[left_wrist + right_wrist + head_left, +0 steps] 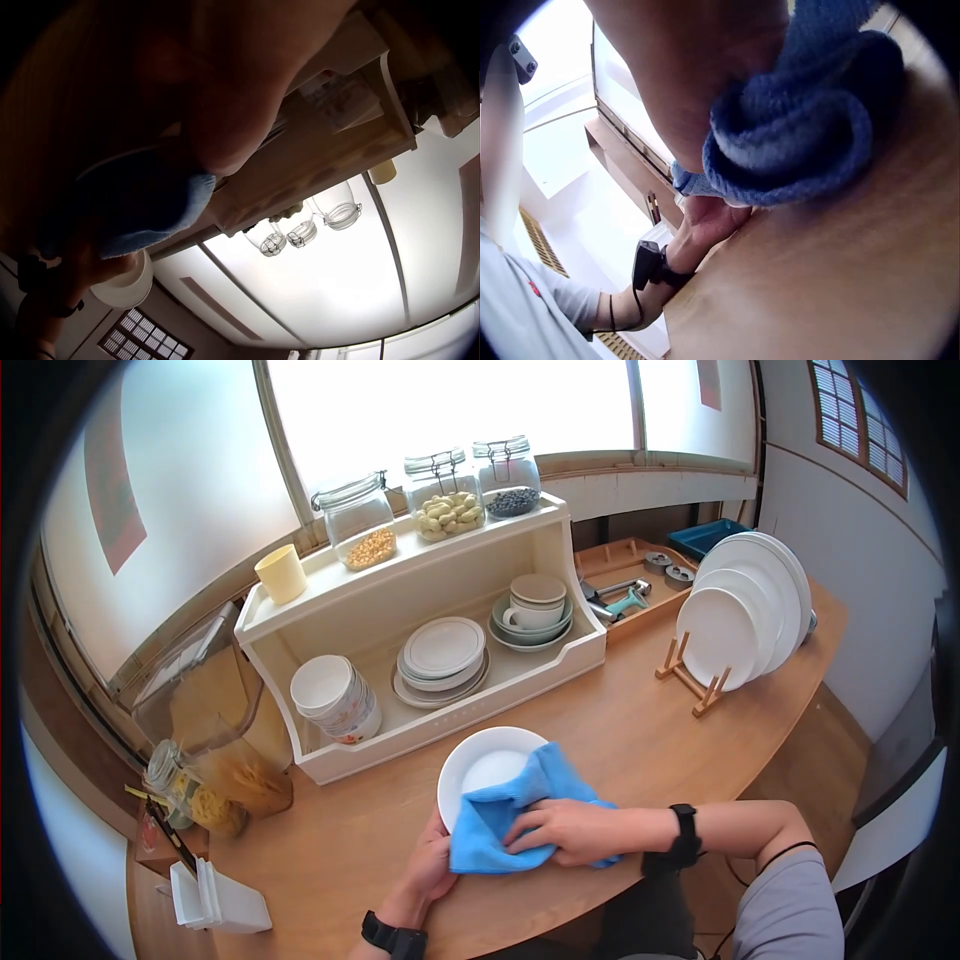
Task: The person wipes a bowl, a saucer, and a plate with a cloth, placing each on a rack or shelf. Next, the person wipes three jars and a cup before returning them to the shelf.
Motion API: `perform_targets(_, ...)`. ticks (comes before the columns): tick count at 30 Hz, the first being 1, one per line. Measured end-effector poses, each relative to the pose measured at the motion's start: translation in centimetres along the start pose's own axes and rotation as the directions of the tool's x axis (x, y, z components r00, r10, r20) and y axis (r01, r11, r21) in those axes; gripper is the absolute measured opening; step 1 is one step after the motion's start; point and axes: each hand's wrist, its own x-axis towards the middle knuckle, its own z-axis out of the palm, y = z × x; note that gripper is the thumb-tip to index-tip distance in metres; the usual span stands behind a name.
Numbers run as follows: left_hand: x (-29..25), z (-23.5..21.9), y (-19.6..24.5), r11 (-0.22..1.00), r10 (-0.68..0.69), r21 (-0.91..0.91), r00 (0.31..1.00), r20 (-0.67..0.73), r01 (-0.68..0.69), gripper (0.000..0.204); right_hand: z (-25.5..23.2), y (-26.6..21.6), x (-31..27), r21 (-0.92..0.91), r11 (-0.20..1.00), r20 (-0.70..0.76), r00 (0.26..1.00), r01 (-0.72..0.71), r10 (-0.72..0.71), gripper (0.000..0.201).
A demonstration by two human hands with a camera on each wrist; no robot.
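In the head view a white plate [484, 760] is at the front of the wooden table, its near right part covered by a blue cloth [482, 838]. My left hand [432, 862] grips the plate's near left edge, with some of its fingers hidden beneath plate and cloth. Over the plate, my right hand [568, 830] presses the cloth down with bent fingers bunching it. The right wrist view shows the cloth [787, 150] folded in a thick loop beside the right hand. In the left wrist view the cloth [161, 214] hangs over the dark plate side.
Behind the plate stands a cream shelf [450, 715] with stacked bowls [335, 695], plates [444, 650] and cups; glass jars [445, 500] and a yellow cup [281, 573] top it. At right, a wooden rack [695, 680] holds white plates [720, 635]. A white container [222, 900] stands left.
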Motion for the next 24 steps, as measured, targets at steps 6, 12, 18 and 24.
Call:
perform_targets(6,-0.3,1.6,0.5,0.997,-0.019,0.073,1.0,0.017,0.018,0.078,-2.9,2.3,-3.6,-0.257,0.937,-0.251,0.953,-0.237,0.172,0.04)
perform_targets(12,-0.7,1.6,0.2,0.989,0.103,0.111,0.993,-0.065,-0.095,0.051,-5.5,7.5,-1.7,0.376,0.841,-0.61,0.579,-0.389,0.541,0.03)
perform_targets(18,-0.8,3.3,0.2,0.904,0.424,0.145,0.884,-0.197,-0.402,0.037,-2.7,5.4,0.8,0.932,0.346,-0.287,0.809,0.112,0.513,0.032)
perform_targets(24,-0.3,2.4,-0.5,0.864,0.468,0.309,0.861,-0.2,-0.397,0.04,-0.3,1.3,2.2,0.92,0.329,-0.346,0.839,0.214,0.421,0.029)
